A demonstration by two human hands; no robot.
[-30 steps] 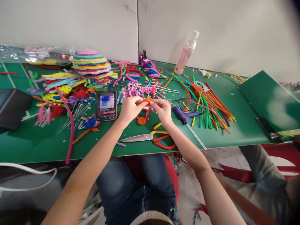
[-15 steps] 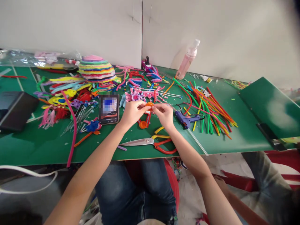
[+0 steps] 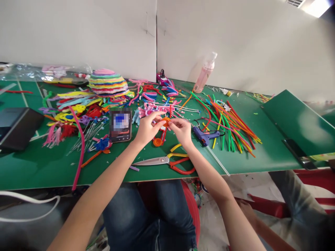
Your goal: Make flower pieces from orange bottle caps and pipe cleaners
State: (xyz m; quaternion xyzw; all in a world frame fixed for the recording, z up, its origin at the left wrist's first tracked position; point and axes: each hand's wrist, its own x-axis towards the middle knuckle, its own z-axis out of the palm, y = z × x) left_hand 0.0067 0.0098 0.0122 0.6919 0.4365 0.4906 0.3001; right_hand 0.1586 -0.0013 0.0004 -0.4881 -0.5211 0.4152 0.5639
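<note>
Head view: the right hand pinched a small orange piece over the worktop. The left hand met it at the thumb, pointer finger lifted, so I couldn't tell if it gripped. It looked like a shaping step, and the next move seemed to need gentle, steady fingers. Scissors lay nearby.

Legible text: none. Black rectangular phone: screen pixelated, unreadable. Clear plastic bottle of pink liquid, near back edge of green surface: label marks too small to read.
</note>
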